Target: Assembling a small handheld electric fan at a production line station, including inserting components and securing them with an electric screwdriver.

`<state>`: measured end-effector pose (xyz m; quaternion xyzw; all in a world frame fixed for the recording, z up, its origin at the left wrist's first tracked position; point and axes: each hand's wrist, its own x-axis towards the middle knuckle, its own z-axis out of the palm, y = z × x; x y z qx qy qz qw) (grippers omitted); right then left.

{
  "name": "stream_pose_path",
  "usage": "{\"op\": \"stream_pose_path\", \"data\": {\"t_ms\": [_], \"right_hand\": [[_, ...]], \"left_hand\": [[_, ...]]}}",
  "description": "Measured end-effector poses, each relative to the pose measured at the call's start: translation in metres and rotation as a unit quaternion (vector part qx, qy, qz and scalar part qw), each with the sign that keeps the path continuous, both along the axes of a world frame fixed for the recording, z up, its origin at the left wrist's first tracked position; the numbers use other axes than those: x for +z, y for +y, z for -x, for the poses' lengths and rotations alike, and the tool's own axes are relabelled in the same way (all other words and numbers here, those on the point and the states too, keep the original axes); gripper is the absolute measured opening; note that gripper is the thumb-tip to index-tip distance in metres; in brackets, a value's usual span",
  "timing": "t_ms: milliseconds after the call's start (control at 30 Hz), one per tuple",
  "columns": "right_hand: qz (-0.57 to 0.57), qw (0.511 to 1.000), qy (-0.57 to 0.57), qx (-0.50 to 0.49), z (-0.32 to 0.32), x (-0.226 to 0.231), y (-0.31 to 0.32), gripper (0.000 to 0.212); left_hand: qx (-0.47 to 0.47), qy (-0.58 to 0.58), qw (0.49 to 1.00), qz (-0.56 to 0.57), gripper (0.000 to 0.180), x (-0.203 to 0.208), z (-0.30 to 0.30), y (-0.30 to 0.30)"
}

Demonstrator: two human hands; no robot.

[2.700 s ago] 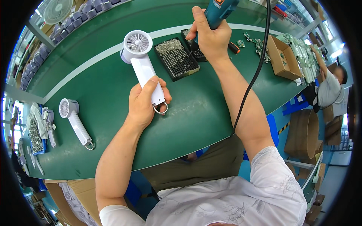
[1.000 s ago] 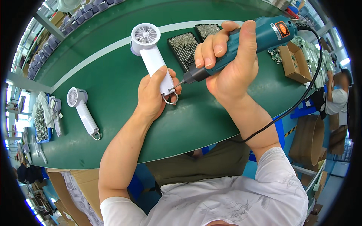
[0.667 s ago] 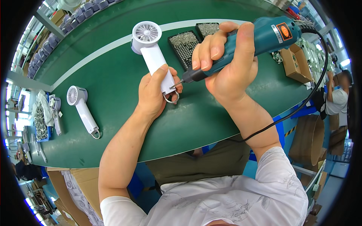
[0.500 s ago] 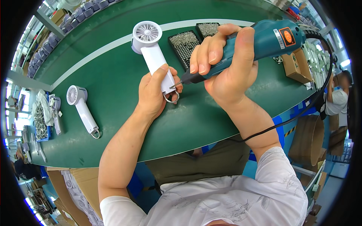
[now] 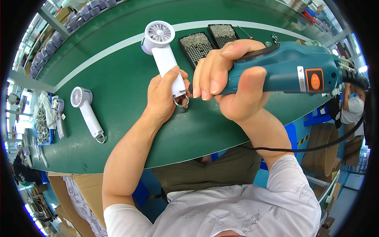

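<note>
Clasps a white plastic handheld fan [image 5: 165,61] by its lower end in the left hand [image 5: 161,94], beside the right hand [image 5: 241,100] grasping a teal corded power screwdriver [image 5: 288,71].

- I'm looking at a factory assembly workshop, judging by the long, smooth green worktop [image 5: 126,98].
- I see two black perforated trays [image 5: 197,53] bearing tiny silver metal pieces [image 5: 195,39].
- A corded teal power driver [image 5: 290,67] and two matching white handheld fans [image 5: 165,61] suggest production work.
- Rows of grey-purple parts [image 5: 90,16] line the upper left.
- To my right, a co-worker in a white shirt [image 5: 351,110] is near tall brown cardboard [image 5: 320,148].
</note>
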<state>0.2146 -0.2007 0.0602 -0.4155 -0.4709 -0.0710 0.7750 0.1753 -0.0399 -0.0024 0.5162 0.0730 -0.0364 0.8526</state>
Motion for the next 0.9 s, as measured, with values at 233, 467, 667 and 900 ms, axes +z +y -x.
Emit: {"op": "stream_pose_path", "data": {"t_ms": [233, 467, 667, 900], "right_hand": [[0.024, 0.999, 0.003, -0.022, 0.005, 0.005, 0.002, 0.04], [0.046, 0.998, -0.031, -0.016, 0.007, 0.0, 0.004, 0.03], [0.013, 1.0, -0.023, 0.006, 0.004, 0.001, 0.009, 0.026], [0.013, 1.0, -0.013, 0.009, 0.004, 0.003, 0.009, 0.026]], "left_hand": [[0.006, -0.027, 1.0, -0.009, 0.036, -0.006, -0.001, -0.001], [0.028, -0.026, 0.999, -0.027, 0.036, -0.005, 0.0, 0.001], [0.02, -0.044, 0.999, -0.019, 0.039, -0.001, 0.0, -0.002], [0.002, -0.049, 0.998, -0.025, 0.041, -0.003, 0.001, 0.001]]}}
